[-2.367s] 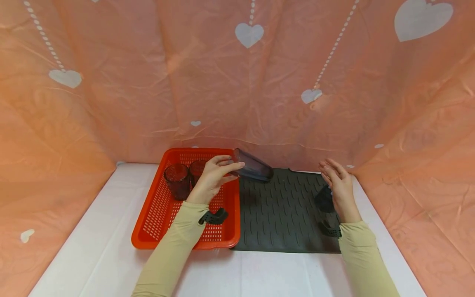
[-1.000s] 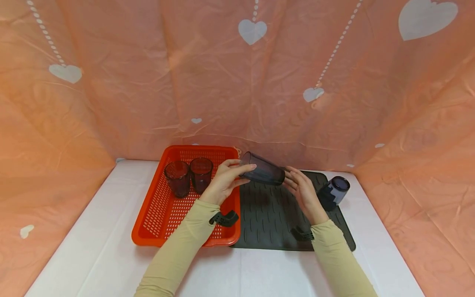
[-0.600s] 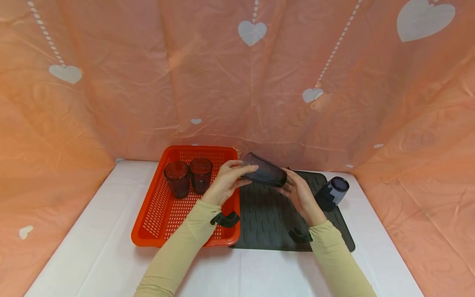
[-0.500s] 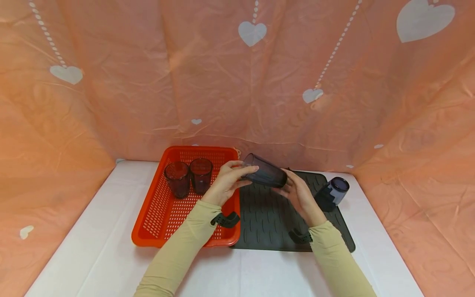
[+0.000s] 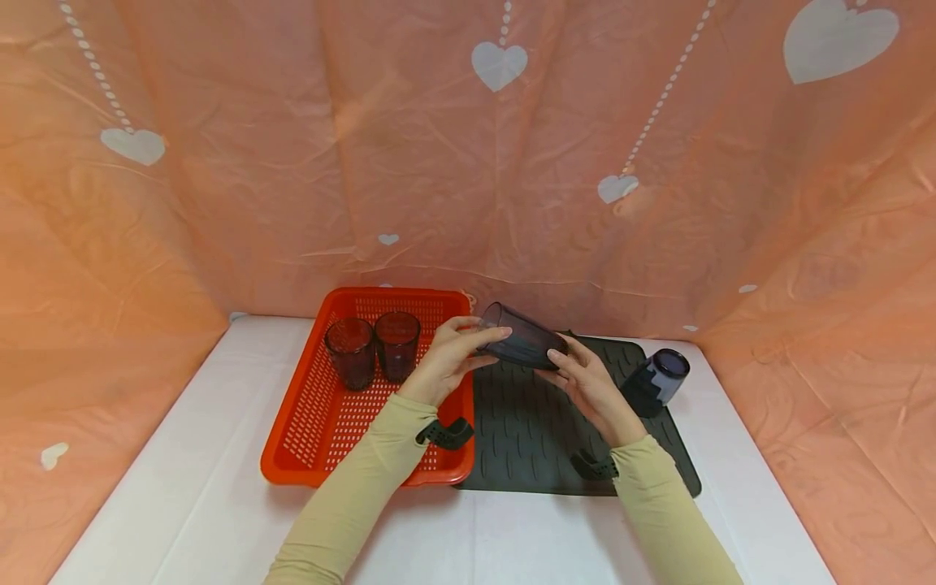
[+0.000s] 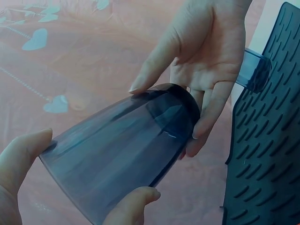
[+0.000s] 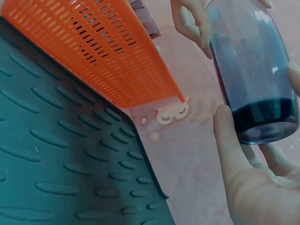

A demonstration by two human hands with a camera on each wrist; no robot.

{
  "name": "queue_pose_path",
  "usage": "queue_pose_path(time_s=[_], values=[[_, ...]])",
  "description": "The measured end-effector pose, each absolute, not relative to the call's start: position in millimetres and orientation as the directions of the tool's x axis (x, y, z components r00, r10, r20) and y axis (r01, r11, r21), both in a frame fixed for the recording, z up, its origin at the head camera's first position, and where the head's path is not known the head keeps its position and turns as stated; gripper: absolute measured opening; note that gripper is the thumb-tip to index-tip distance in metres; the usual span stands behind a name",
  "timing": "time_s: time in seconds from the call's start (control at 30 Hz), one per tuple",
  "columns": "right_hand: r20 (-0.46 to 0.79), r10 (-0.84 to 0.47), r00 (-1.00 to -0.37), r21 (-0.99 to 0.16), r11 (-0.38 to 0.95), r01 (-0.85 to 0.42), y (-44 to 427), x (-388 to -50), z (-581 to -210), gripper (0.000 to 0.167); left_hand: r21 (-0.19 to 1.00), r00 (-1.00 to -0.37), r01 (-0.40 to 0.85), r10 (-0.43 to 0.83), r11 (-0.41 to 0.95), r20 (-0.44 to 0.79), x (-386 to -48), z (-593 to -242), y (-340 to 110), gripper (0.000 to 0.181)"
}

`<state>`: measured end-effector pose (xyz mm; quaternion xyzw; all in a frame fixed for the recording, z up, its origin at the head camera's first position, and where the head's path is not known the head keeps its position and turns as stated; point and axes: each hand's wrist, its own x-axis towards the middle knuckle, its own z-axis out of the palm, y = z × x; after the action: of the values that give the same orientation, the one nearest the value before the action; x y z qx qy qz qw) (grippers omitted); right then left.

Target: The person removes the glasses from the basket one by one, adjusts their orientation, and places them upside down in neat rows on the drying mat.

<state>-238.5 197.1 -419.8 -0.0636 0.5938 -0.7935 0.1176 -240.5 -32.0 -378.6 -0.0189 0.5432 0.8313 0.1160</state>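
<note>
A tinted purple drinking glass [image 5: 522, 337] is held in the air, tilted, its rim to the left and its base to the right. My left hand [image 5: 444, 359] pinches it near the rim, with fingers on both sides in the left wrist view. At the base end, my right hand [image 5: 594, 390] grips the same glass, thumb on one side and fingers round the bottom, as the right wrist view shows. Another tinted glass [image 5: 669, 366] stands upside down on the dark ribbed mat [image 5: 526, 439], right of my right hand. Two more glasses [image 5: 351, 357] stand upright in the orange basket [image 5: 274, 455].
The basket stands left of the mat, covering part of its left edge, on a white-covered table [image 5: 183, 455]. A pinkish-orange sheet [image 5: 439, 187] with white hearts hangs at the back and sides. Black straps [image 5: 446, 434] sit on both wrists.
My right hand has come from the mat's right side to the held glass, and its thumb now lies on it. The left hand has shifted slightly right with the glass.
</note>
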Motion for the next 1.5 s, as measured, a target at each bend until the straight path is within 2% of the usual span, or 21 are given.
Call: queue_pose_path(time_s=[0.33,0.6,0.83,1.1,1.33,1.5], values=[[0.005,-0.207,-0.978,-0.945,-0.322,0.063,196,-232,-415,0.048,0.874,-0.96,-0.254,0.218,-0.414,-0.176,-233,-376,-35,0.058],[0.061,-0.216,-0.974,-0.896,-0.442,0.042,193,-226,-407,0.031,0.902,-0.948,-0.239,0.288,-0.359,-0.136,-231,-376,-43,0.064],[0.1,-0.172,-0.98,-0.886,-0.463,-0.009,193,-222,-405,0.031,0.915,-0.931,-0.249,0.338,-0.318,-0.136,-231,-377,-52,0.041],[0.153,-0.133,-0.979,-0.876,-0.476,-0.072,194,-221,-404,0.032,0.926,-0.915,-0.252,0.382,-0.281,-0.133,-227,-378,-57,0.053],[0.159,-0.118,-0.98,-0.885,-0.457,-0.089,198,-221,-404,0.035,0.949,-0.9,-0.213,0.425,-0.231,-0.098,-223,-378,-67,0.046],[0.142,-0.087,-0.986,-0.886,-0.456,-0.087,201,-220,-403,0.034,0.958,-0.88,-0.184,0.471,-0.22,-0.061,-220,-376,-77,0.049]])
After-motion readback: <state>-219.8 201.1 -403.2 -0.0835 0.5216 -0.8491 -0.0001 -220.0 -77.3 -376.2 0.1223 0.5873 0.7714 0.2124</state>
